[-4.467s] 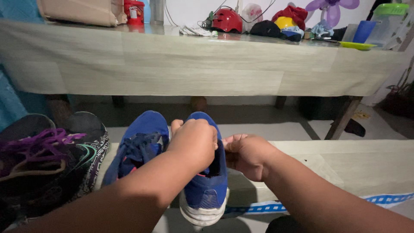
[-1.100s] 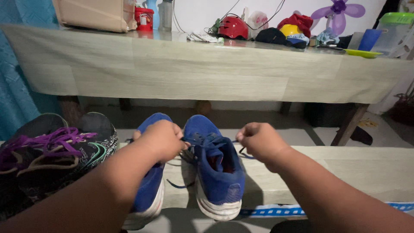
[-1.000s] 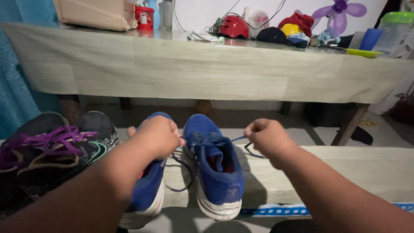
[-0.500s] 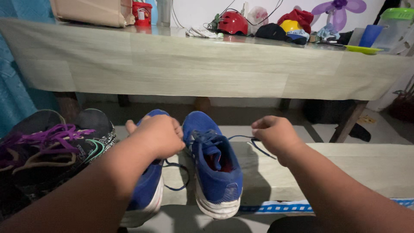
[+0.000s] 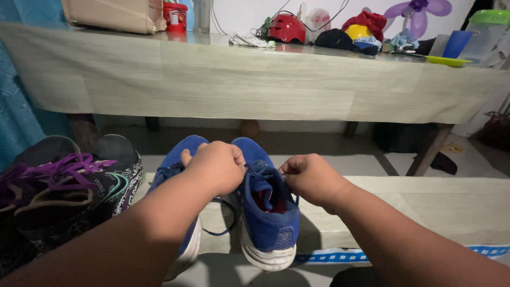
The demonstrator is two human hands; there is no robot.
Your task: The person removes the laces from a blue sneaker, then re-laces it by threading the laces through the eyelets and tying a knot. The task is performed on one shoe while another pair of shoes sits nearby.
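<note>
Left hand (image 5: 215, 169) over right blue shoe's (image 5: 265, 212) laces, knot hidden.

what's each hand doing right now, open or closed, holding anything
Left hand: closed in a fist over the blue shoes, apparently pinching a lace.
Right hand: closed, fingers pinched on the dark blue lace at the shoe's tongue.

Long table (image 5: 255, 87) seen across background, draped in pale wood-grain covering; dark legs (image 5: 427, 154) shown beneath. White wall (image 5: 244, 13) visible behind. Blue curtain (image 5: 18, 117) hung at left. Grey floor (image 5: 340, 157) glimpsed under table, dimly lit. Low worktop (image 5: 425, 204) laid in similar covering, blue-patterned strip (image 5: 340, 258) possibly tape along edge.
</note>
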